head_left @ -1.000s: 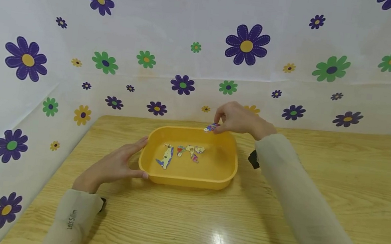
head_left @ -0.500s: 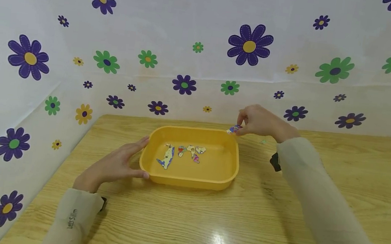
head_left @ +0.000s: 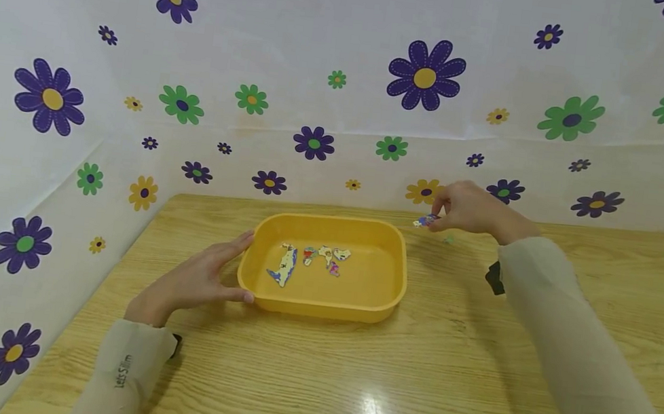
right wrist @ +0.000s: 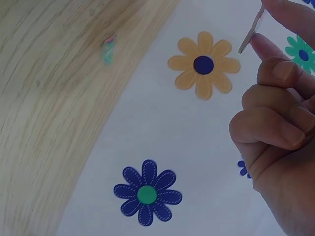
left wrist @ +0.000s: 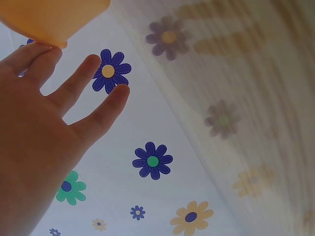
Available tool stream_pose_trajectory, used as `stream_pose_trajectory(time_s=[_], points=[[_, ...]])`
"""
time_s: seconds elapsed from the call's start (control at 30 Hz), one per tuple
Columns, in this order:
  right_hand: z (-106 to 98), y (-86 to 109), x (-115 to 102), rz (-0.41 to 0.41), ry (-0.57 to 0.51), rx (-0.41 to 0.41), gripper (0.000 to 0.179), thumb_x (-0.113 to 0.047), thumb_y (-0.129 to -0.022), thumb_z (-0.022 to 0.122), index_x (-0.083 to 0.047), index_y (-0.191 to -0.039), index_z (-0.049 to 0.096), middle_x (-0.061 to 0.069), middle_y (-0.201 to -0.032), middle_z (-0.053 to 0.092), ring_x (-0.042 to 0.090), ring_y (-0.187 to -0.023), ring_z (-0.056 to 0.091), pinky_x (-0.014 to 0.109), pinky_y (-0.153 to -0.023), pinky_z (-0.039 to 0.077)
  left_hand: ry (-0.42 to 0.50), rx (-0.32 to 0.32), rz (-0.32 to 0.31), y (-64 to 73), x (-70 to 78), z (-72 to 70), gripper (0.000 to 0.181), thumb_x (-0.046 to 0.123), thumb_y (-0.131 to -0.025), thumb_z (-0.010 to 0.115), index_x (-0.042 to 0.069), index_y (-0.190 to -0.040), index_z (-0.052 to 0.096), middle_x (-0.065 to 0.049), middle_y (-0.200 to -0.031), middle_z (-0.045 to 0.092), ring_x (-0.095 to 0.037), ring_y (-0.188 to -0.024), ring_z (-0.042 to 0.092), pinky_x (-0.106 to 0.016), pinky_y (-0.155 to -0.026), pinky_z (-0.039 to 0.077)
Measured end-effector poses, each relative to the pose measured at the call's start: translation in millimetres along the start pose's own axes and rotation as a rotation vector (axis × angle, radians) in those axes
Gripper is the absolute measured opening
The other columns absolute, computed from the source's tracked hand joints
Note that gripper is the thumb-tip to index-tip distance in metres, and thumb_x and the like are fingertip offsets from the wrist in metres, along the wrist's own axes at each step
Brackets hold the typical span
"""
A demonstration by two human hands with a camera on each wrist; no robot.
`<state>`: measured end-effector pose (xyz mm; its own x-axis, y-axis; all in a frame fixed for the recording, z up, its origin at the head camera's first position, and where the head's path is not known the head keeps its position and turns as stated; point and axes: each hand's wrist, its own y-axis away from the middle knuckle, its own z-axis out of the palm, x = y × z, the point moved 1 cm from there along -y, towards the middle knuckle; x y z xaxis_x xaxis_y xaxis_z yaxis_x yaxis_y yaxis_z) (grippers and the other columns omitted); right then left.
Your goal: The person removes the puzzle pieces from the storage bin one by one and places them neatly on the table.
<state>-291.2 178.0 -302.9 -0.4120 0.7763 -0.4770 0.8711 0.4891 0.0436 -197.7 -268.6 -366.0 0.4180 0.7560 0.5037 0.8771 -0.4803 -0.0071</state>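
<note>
A shallow yellow tray point(head_left: 326, 312) stands on the wooden table. My left hand point(head_left: 194, 283) rests against the tray's left end, fingers straight along the side and thumb at the front corner. Just beyond the tray's back right corner, my right hand point(head_left: 473, 208) pinches a small flat blue-and-white piece point(head_left: 425, 220) between thumb and index finger, above the table. The piece's thin edge point(right wrist: 251, 30) shows in the right wrist view, with the other fingers curled. Inside the tray lie several irregular flat pieces, including a long cream-and-blue one point(head_left: 284, 265) and a pink one point(head_left: 334, 269).
A white wall covering with printed flowers point(head_left: 424, 77) rises behind and left of the table point(head_left: 300, 381). A small green-and-pink spot point(right wrist: 109, 50) shows on the tabletop near the right hand; whether it is an object or a reflection cannot be told.
My right hand has moved right with the pinched piece, from above the tray's back rim to beyond its right corner. The left hand stays against the tray.
</note>
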Motion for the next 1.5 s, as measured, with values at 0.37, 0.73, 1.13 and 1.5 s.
stream_pose_trajectory(time_s=[0.37,0.73,1.13,1.5], points=[[-2,11.7,25,0.016,0.019,0.001,0.022,-0.017,-0.086,0.080,0.003,-0.090,0.071,0.007,-0.075,0.052,0.022,-0.072,0.046,0.034,-0.060,0.040,-0.005,0.002,0.008,0.2,1.0,0.4,0.104,0.047,-0.083,0.082,0.004,-0.160,0.028,-0.013,-0.166,0.023,-0.044,-0.147,0.029,-0.065,-0.115,0.026],[-4,19.2,49,0.071,0.081,-0.012,0.027,-0.020,-0.086,0.079,0.005,-0.091,0.071,0.008,-0.079,0.052,0.023,-0.075,0.046,0.034,-0.063,0.039,0.006,0.000,0.014,0.1,1.3,0.2,0.104,0.047,-0.083,0.083,0.003,-0.159,0.028,-0.014,-0.165,0.023,-0.044,-0.147,0.028,-0.065,-0.115,0.025],[-2,25.0,69,0.082,0.163,-0.022,0.027,-0.018,-0.086,0.078,0.008,-0.090,0.071,0.017,-0.093,0.070,0.034,-0.087,0.060,0.055,-0.082,0.053,0.000,0.007,0.027,0.7,0.1,0.7,0.103,0.046,-0.083,0.083,0.002,-0.159,0.029,-0.015,-0.165,0.024,-0.044,-0.146,0.029,-0.065,-0.115,0.026],[8,25.0,88,0.158,0.139,-0.055,0.028,-0.017,-0.088,0.076,0.010,-0.092,0.071,0.018,-0.091,0.071,0.033,-0.084,0.060,0.053,-0.079,0.053,0.006,0.006,0.021,0.3,-0.6,0.4,0.104,0.048,-0.082,0.083,0.003,-0.159,0.029,-0.016,-0.165,0.024,-0.044,-0.147,0.028,-0.065,-0.115,0.025]])
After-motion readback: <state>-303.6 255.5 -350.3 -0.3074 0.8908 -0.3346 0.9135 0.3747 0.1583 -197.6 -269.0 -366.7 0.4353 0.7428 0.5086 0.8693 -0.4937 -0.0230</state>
